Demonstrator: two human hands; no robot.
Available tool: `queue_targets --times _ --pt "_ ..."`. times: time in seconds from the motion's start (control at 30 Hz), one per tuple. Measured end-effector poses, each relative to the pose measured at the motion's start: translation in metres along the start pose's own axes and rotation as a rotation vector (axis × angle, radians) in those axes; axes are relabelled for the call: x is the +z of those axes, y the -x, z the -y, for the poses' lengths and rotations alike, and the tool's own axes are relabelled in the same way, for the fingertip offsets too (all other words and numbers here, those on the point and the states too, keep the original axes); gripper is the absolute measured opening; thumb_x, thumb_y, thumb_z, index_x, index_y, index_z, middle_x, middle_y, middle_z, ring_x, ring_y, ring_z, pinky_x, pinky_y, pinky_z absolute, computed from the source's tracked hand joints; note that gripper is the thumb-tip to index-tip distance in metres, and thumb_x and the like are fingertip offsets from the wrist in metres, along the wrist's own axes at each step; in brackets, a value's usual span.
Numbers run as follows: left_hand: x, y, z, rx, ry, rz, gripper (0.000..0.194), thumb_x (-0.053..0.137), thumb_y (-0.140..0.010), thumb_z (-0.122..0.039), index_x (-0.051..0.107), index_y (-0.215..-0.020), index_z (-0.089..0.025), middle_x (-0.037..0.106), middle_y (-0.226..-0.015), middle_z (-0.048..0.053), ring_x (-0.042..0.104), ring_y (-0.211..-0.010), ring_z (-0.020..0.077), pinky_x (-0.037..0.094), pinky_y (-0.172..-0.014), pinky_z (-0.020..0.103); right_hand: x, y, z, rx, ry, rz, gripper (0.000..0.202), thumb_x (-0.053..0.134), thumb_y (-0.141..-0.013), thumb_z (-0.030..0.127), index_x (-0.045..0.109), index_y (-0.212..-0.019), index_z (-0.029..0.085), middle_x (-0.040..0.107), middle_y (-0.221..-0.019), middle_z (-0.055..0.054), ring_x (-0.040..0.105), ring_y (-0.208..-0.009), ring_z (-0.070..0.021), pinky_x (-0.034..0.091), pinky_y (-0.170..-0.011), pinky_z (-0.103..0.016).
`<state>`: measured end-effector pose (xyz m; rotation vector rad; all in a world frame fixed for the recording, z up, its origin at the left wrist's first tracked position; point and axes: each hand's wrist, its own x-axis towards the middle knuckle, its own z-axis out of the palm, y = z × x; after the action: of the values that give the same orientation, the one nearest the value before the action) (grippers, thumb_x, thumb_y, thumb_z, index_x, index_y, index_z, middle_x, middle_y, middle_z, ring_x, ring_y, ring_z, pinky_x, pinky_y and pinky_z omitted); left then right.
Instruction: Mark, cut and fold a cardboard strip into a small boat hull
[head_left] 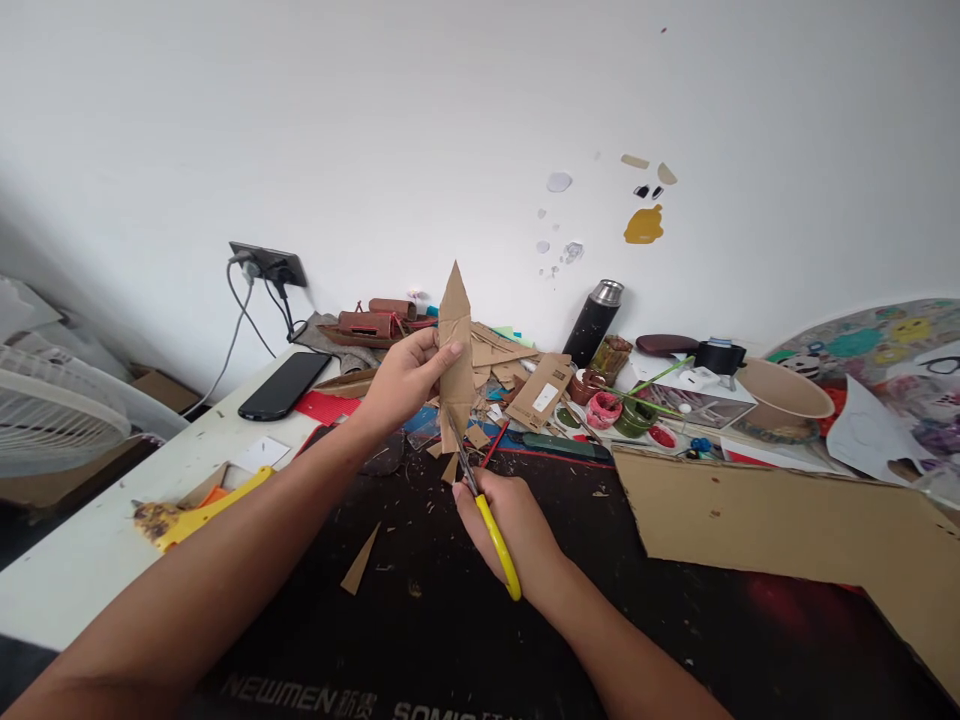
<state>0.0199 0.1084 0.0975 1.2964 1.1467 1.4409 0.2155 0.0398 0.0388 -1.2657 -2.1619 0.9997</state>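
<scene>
My left hand (409, 375) pinches a narrow strip of brown cardboard (455, 335) with a pointed top, holding it upright above the dark desk mat (420, 640). In my right hand (517, 520) is a pair of scissors (491, 530) with yellow handles. Their blades reach up to the strip's lower end, where a narrow flap hangs at an angle. How far the blades are parted is hard to make out. A thin triangular cardboard offcut (361, 560) lies on the mat to the left, and smaller scraps lie under the strip.
A large cardboard sheet (750, 520) covers the mat's right side. Behind stand a black flask (592, 325), paint pots (604, 408) and a beige bowl (784, 388). Left are a phone (285, 385), a yellow glue gun (214, 505) and a white fan (67, 400).
</scene>
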Motion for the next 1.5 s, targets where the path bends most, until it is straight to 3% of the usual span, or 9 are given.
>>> queue_targets --times 0.23,0.4,0.5,0.67,0.93,1.27,1.5 --pt "0.001 0.001 -0.001 0.011 -0.014 -0.018 0.053 0.082 -0.081 -0.065 0.069 -0.104 -0.019 0.078 -0.094 0.008 0.071 -0.074 0.0191 0.057 -0.059 0.027 -0.006 0.002 -0.005 -0.005 -0.188 0.132 0.026 0.057 -0.105 0.040 0.062 -0.088 0.022 0.059 -0.055 0.004 0.062 -0.048 -0.0147 0.044 -0.055 -0.022" --pt "0.001 0.002 -0.004 0.008 -0.004 -0.016 0.051 0.083 -0.080 -0.065 0.067 -0.098 -0.019 0.077 -0.089 0.007 0.069 -0.072 0.0182 0.055 -0.057 0.025 -0.010 0.004 0.000 0.016 -0.327 0.249 0.034 0.066 -0.102 0.053 0.064 -0.091 0.021 0.074 -0.070 0.000 0.059 -0.047 -0.0107 0.044 -0.052 -0.020" --pt "0.001 0.003 -0.006 0.011 -0.019 -0.021 0.049 0.082 -0.081 -0.065 0.066 -0.093 -0.020 0.073 -0.083 0.005 0.064 -0.064 0.0155 0.049 -0.051 0.023 -0.012 0.004 0.001 0.017 -0.430 0.299 0.043 0.073 -0.095 0.063 0.064 -0.093 0.021 0.077 -0.081 -0.003 0.065 -0.057 -0.0130 0.045 -0.053 -0.020" --pt "0.003 0.006 -0.009 0.056 -0.098 -0.024 0.047 0.079 -0.084 -0.065 0.064 -0.088 -0.020 0.065 -0.070 0.000 0.050 -0.052 0.0110 0.036 -0.043 0.022 -0.008 0.004 -0.004 -0.035 -0.452 0.243 0.050 0.077 -0.090 0.069 0.066 -0.096 0.020 0.077 -0.085 -0.004 0.074 -0.076 -0.0178 0.052 -0.067 -0.023" --pt "0.005 0.007 -0.011 0.069 -0.128 -0.029 0.045 0.078 -0.085 -0.063 0.064 -0.087 -0.020 0.061 -0.067 -0.001 0.048 -0.051 0.0111 0.035 -0.044 0.023 -0.008 0.006 -0.001 0.012 -0.337 0.189 0.042 0.069 -0.098 0.063 0.064 -0.093 0.021 0.062 -0.064 0.003 0.059 -0.051 -0.0122 0.042 -0.053 -0.021" --pt "0.007 0.007 -0.009 0.057 -0.079 -0.032 0.042 0.078 -0.085 -0.061 0.066 -0.090 -0.021 0.059 -0.066 -0.002 0.047 -0.051 0.0116 0.033 -0.044 0.023 -0.008 0.006 0.001 -0.022 -0.213 0.076 0.037 0.061 -0.104 0.054 0.065 -0.088 0.021 0.053 -0.053 0.004 0.058 -0.050 -0.0155 0.040 -0.055 -0.024" --pt "0.005 0.004 -0.003 0.043 -0.096 -0.008 0.042 0.078 -0.085 -0.060 0.062 -0.085 -0.021 0.061 -0.067 -0.002 0.048 -0.052 0.0115 0.035 -0.045 0.024 -0.003 0.004 0.000 -0.046 -0.141 0.024 0.039 0.057 -0.105 0.049 0.057 -0.077 0.022 0.053 -0.059 0.002 0.055 -0.056 -0.0154 0.036 -0.057 -0.024"
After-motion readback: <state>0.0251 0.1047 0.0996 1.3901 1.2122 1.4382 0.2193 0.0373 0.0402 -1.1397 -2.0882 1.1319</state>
